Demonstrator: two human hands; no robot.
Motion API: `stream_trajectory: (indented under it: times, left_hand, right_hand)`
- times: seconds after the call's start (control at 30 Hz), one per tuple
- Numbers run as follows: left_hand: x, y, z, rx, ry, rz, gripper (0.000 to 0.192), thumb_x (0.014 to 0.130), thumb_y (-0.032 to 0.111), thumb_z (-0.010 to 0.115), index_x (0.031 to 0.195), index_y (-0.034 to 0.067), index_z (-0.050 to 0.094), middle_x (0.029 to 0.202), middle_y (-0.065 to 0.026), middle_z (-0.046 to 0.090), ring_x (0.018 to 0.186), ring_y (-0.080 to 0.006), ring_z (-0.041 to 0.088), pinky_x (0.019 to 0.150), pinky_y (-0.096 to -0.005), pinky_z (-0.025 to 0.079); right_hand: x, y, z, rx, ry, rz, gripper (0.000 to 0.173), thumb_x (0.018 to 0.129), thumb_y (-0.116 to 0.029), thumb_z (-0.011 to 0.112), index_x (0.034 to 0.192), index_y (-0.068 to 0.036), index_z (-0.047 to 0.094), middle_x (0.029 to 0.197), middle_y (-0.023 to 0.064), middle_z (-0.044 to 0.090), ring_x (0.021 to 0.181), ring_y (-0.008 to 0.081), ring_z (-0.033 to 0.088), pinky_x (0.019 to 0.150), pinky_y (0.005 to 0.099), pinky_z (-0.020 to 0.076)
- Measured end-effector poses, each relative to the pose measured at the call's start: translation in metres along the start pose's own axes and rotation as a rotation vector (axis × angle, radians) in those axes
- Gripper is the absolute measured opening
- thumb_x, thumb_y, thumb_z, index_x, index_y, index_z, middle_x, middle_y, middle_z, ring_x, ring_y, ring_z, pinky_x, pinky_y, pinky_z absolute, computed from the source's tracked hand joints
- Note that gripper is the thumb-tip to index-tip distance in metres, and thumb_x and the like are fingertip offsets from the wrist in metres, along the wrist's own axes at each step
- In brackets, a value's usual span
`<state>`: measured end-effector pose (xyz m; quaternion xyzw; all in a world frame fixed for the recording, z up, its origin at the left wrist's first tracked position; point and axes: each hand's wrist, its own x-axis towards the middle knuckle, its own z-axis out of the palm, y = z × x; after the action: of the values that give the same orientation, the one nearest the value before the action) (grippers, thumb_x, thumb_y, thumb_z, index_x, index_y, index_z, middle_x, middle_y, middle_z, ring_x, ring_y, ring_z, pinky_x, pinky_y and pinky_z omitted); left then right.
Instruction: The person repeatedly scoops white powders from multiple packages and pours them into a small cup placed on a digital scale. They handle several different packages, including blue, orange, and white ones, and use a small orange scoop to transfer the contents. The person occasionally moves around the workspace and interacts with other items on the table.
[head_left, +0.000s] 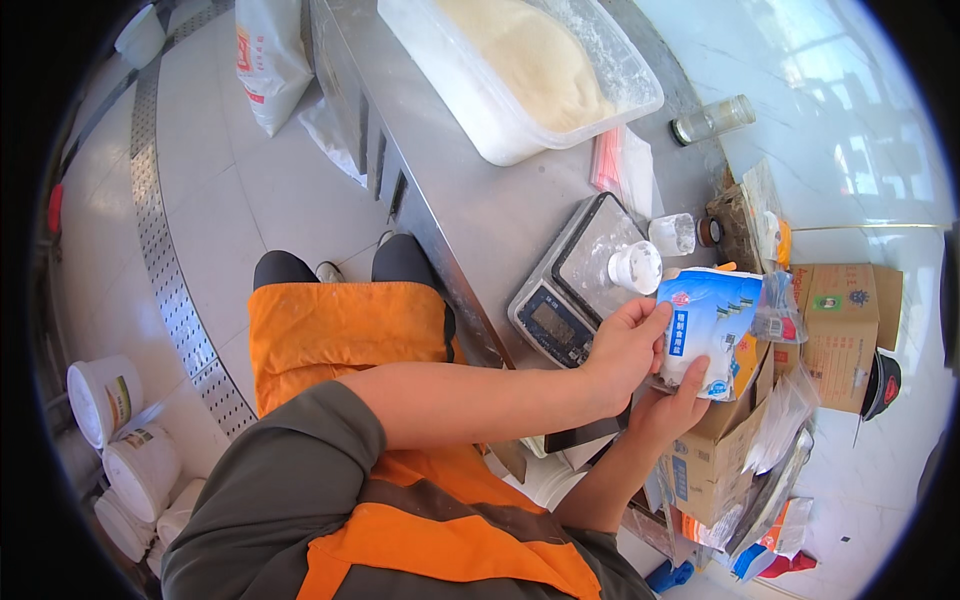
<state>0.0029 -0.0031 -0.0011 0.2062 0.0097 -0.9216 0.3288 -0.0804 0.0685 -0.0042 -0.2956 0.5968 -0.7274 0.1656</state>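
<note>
My left hand (628, 351) pinches the left edge of a blue and white plastic packet (709, 319) that bears writing. Around the packet's lower part, my right hand (675, 411) is closed, its thumb on the front face. Just left of the packet, a small white tub (635, 268) stands on the metal pan of a digital scale (581, 277); white powder marks the pan. Beside the tub is a clear powder-dusted jar (672, 234), with a dark round lid (709, 232) next to it. Whether the packet is open cannot be told.
A large plastic bin of dough (525, 60) sits on the steel worktop (450, 142). A glass jar (712, 120) lies near the wall. Cardboard boxes (840, 337) and plastic bags crowd the right. White buckets (105, 401) and a large sack (271, 67) stand on the floor.
</note>
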Motion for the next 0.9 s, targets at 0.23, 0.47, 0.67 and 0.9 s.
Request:
stream_trajectory:
  times: [0.23,0.47,0.67,0.9]
  left_hand:
    - [-0.0025,-0.0008,-0.0020,-0.052,0.011,-0.006,0.019,0.104,0.025,0.050,0.091,0.011,0.055,0.069,0.0012,0.050,0.053,-0.0090,0.042,0.051,-0.0230,0.035]
    - [0.0023,-0.0004,-0.0041,-0.040,-0.007,-0.037,0.020,0.103,0.026,0.052,0.090,0.011,0.054,0.070,0.0009,0.051,0.054,-0.0087,0.042,0.051,-0.0226,0.035]
    - [0.0021,0.0003,-0.0020,-0.058,-0.008,-0.030,0.020,0.101,0.025,0.056,0.091,0.008,0.058,0.068,0.0020,0.051,0.054,-0.0065,0.043,0.050,-0.0216,0.036]
    - [0.0018,0.0039,-0.0019,-0.046,-0.019,-0.031,0.019,0.102,0.028,0.054,0.097,0.010,0.057,0.068,0.0030,0.049,0.054,-0.0076,0.041,0.051,-0.0226,0.035]
  right_hand:
    - [-0.0009,-0.0018,0.0040,0.020,0.013,-0.003,0.048,0.099,-0.016,0.057,0.136,0.010,0.041,0.126,0.0187,0.058,0.105,0.0256,0.063,0.090,0.0369,0.0518]
    - [-0.0002,-0.0002,-0.0004,0.009,0.011,-0.002,0.047,0.099,-0.017,0.057,0.136,0.009,0.042,0.125,0.0182,0.059,0.103,0.0252,0.063,0.088,0.0370,0.0526]
    - [-0.0004,-0.0029,0.0009,-0.021,-0.004,-0.028,0.047,0.101,-0.022,0.056,0.136,0.006,0.043,0.123,0.0170,0.060,0.103,0.0248,0.063,0.087,0.0378,0.0525]
    - [-0.0004,-0.0036,0.0053,-0.026,0.027,-0.036,0.048,0.099,-0.017,0.058,0.136,0.009,0.042,0.123,0.0180,0.060,0.100,0.0244,0.064,0.082,0.0341,0.0542]
